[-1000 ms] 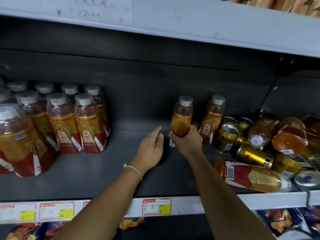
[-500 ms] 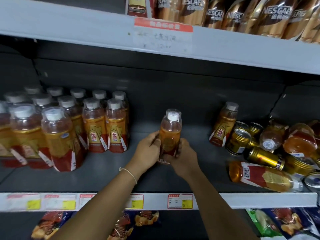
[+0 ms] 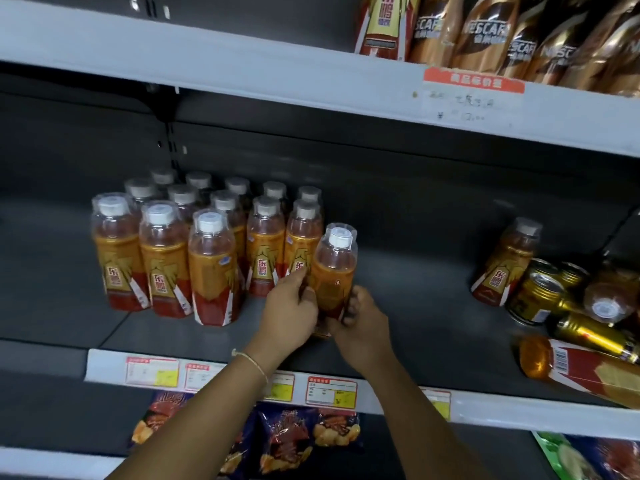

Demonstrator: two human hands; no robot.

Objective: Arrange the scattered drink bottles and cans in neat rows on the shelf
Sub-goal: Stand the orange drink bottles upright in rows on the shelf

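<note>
An orange drink bottle [image 3: 333, 271] with a white cap stands upright between my two hands, just right of the neat rows. My left hand [image 3: 289, 315] grips its left side and my right hand [image 3: 360, 323] grips its lower right side. Several matching bottles [image 3: 211, 268] stand in rows on the dark shelf [image 3: 415, 323] to the left. At the far right one upright bottle [image 3: 504, 261] leans beside gold cans [image 3: 533, 294], and a bottle [image 3: 585, 370] lies on its side near the front edge.
The shelf's white front rail [image 3: 519, 410] carries price labels. An upper shelf [image 3: 277, 74] holds coffee packs [image 3: 485, 32]. Snack bags [image 3: 301, 441] hang below. Bare shelf floor stretches between the held bottle and the right-hand pile.
The bottle has travelled left from the scattered pile to the edge of the neat rows. My left hand has joined my right in holding it. The view has shifted left and up.
</note>
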